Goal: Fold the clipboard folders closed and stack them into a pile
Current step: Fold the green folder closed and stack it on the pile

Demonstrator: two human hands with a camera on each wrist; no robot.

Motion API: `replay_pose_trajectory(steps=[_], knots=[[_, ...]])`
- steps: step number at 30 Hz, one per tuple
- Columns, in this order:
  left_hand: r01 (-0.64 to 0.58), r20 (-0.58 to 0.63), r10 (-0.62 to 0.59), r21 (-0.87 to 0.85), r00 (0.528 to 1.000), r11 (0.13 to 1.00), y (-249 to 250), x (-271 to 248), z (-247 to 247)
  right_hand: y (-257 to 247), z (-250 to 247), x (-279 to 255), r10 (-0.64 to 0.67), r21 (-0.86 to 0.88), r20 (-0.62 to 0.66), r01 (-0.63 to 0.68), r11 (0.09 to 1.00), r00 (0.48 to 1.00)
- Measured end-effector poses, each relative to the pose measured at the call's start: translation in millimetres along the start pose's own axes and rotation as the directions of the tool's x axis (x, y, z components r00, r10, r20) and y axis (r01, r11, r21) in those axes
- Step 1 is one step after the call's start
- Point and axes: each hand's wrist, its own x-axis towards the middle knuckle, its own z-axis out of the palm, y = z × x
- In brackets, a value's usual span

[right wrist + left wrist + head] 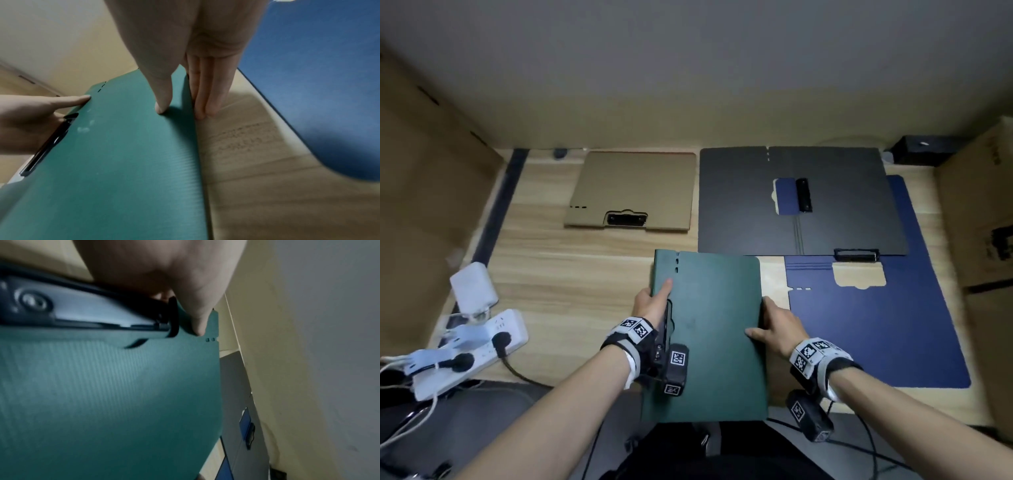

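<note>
1. I have the closed green clipboard folder [712, 339] between both hands at the near edge of the wooden desk [585, 274], its near end overhanging toward my lap.
2. My left hand [652, 303] grips its left edge by the black metal clip [86, 311]: thumb laid on the cover, the other fingers hidden behind the edge.
3. My right hand [774, 329] holds the right edge, thumb [162, 97] pressed on top of the cover, fingers [205, 91] straight and together against the side of the spine.
4. A tan clipboard folder [633, 188] lies closed at the far left of the desk, well apart from the green one.
5. A black clipboard folder [801, 202] lies open at the far right, overlapping an open navy clipboard folder [876, 325] beneath it.
6. A white power strip [469, 353] with plugs sits at the desk's left edge; cardboard boxes [979, 212] flank both sides.
</note>
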Motion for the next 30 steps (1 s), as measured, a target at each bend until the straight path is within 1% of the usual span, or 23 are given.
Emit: replay_pose_trajectory(steps=[2,3,4,5,7,11,13,15,17,18,20,22,24,26,28,30], knots=[[-0.024,-0.038,0.022,-0.064,0.999,0.998,-22.0,28.7,-3.9,-8.7,-1.8,2.7,-0.02,0.001,0.007,0.02,1.0,1.0],[-0.042,-0.059,0.037,-0.092,0.998,0.995,-21.9,30.1,-8.8,-14.0,-3.3,4.2,-0.03,0.021,0.004,0.03,0.999,1.0],[-0.032,-0.076,0.024,-0.116,0.997,0.993,-9.2,16.9,-15.1,-20.0,-5.4,6.6,-0.041,0.046,-0.003,0.041,0.998,0.999],[-0.053,-0.078,0.041,-0.155,0.996,0.986,8.6,-1.4,-23.2,-26.7,-7.6,9.5,-0.059,0.072,-0.014,0.06,0.996,0.998],[-0.098,-0.103,0.076,-0.232,0.992,0.968,31.8,-17.1,-38.7,-42.1,-11.6,17.6,-0.088,0.125,-0.042,0.092,0.988,0.995],[-0.189,-0.218,0.107,-0.4,0.97,0.897,67.6,-6.0,-63.5,-78.9,-20.1,36.3,-0.079,0.212,-0.065,0.091,0.973,0.995],[-0.217,-0.263,0.094,-0.487,0.96,0.846,83.5,13.7,-74.4,-94.3,-25.9,48.9,-0.073,0.274,-0.106,0.099,0.956,0.992],[-0.236,-0.292,0.087,-0.528,0.953,0.815,97.4,40.8,-87.2,-107.9,-34.9,65.1,-0.034,0.322,-0.162,0.085,0.943,0.986],[-0.241,-0.262,0.105,-0.572,0.96,0.784,116.6,58.1,-99.9,-123.4,-47.3,81.1,0.017,0.336,-0.205,0.054,0.94,0.979],[-0.239,-0.226,0.122,-0.612,0.966,0.754,123.0,70.6,-105.8,-131.8,-53.7,88.8,0.034,0.335,-0.218,0.042,0.941,0.975],[-0.225,-0.161,0.158,-0.642,0.974,0.733,140.7,84.7,-117.4,-147.7,-66.2,106.3,0.049,0.333,-0.234,0.032,0.942,0.971],[-0.186,-0.096,0.164,-0.658,0.982,0.729,149.0,99.2,-128.0,-162.5,-79.1,123.9,0.056,0.296,-0.266,0.026,0.955,0.962],[-0.131,-0.045,0.131,-0.616,0.99,0.777,152.3,110.7,-136.0,-176.5,-93.2,142.6,0.059,0.249,-0.318,0.023,0.968,0.946],[-0.109,-0.083,0.077,-0.539,0.994,0.835,144.4,127.8,-139.8,-194.1,-107.7,158.2,0.068,0.229,-0.346,0.014,0.973,0.936],[-0.102,-0.14,0.033,-0.521,0.99,0.847,136.6,144.7,-141.8,-211.7,-118.5,176.1,0.063,0.218,-0.361,0.018,0.976,0.93],[-0.092,-0.146,0.018,-0.52,0.989,0.849,134.9,155.6,-142.3,-225.5,-127.0,195.0,0.065,0.208,-0.369,0.014,0.978,0.927]])
